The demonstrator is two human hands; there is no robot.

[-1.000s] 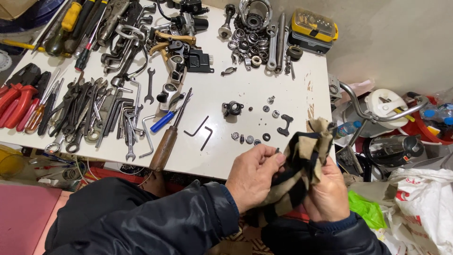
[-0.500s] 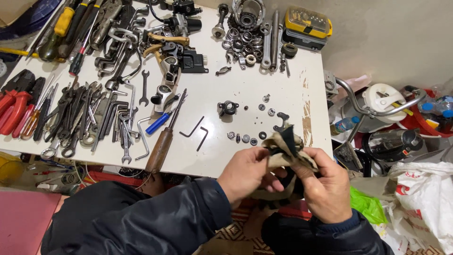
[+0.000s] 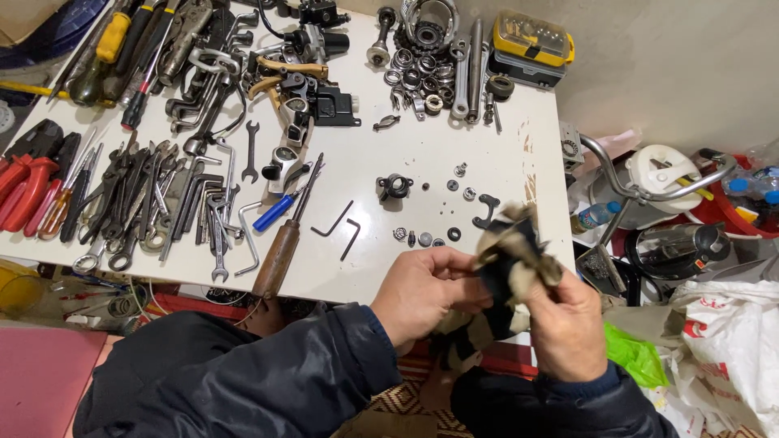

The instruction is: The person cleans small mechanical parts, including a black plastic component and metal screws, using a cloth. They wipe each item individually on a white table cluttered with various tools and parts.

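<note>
Both my hands hold a dirty tan and black rag (image 3: 511, 255) over the near right edge of a white table (image 3: 357, 178). My left hand (image 3: 426, 292) pinches the rag from the left, fingers curled into the cloth. Gripping it from the right is my right hand (image 3: 568, 320); whatever the cloth wraps is hidden. Just beyond the rag lie small washers and nuts (image 3: 446, 235), a black bracket (image 3: 487, 209) and a small black round part (image 3: 393, 186).
Two black hex keys (image 3: 341, 227), a wooden-handled tool (image 3: 280, 251) and rows of wrenches (image 3: 162, 207) cover the table's left. Bearings and rings (image 3: 422, 73) and a yellow bit case (image 3: 531, 40) sit at the far edge. Clutter and bags (image 3: 722, 324) crowd the floor at right.
The rag was stretched out upward a second ago. It is now bunched tighter between my hands, which have drawn closer together and shifted slightly.
</note>
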